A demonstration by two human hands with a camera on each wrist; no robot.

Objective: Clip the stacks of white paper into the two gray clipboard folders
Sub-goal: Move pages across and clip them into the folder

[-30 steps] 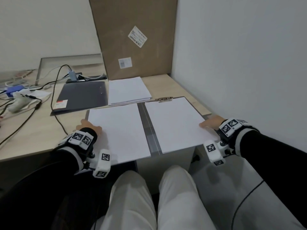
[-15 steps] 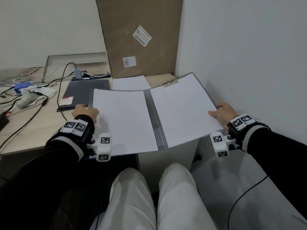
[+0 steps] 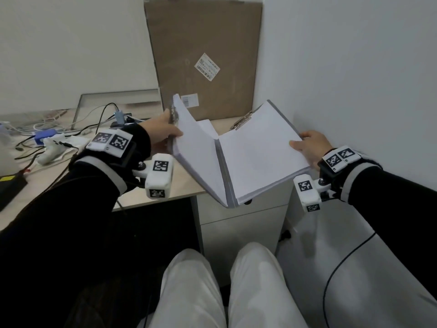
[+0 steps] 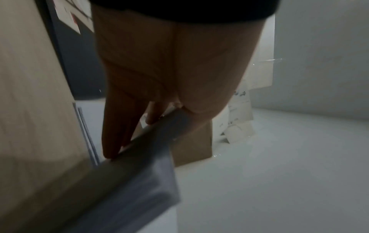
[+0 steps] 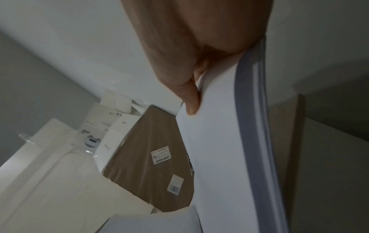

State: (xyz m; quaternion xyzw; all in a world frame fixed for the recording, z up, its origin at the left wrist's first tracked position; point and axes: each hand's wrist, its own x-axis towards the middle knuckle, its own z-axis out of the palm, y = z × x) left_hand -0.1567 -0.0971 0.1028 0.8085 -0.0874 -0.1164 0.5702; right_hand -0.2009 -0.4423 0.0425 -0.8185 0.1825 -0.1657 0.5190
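A gray clipboard folder [image 3: 223,178] hangs in the air over the desk's right end, half folded into a V. White paper lies on its right half [image 3: 257,147] under the metal clip [image 3: 243,120], and on its left half [image 3: 196,152]. My left hand [image 3: 171,131] grips the left cover's outer edge, fingers [image 4: 119,126] behind the cover [image 4: 139,165]. My right hand [image 3: 300,143] pinches the right edge, thumb [image 5: 189,97] on the paper [image 5: 215,157]. A loose paper stack [image 3: 208,127] lies on the desk behind. The second dark gray folder [image 4: 79,63] lies flat on the desk.
A tall cardboard box [image 3: 205,55] leans on the back wall. Cables and small devices [image 3: 47,138] crowd the desk's left part. The right wall [image 3: 354,91] stands close to my right hand. A white drawer cabinet [image 3: 236,228] sits under the desk [image 3: 184,183].
The folder went from lying flat and open on the desk to being lifted, its halves swinging toward each other. My left hand rose and moved right with the left cover.
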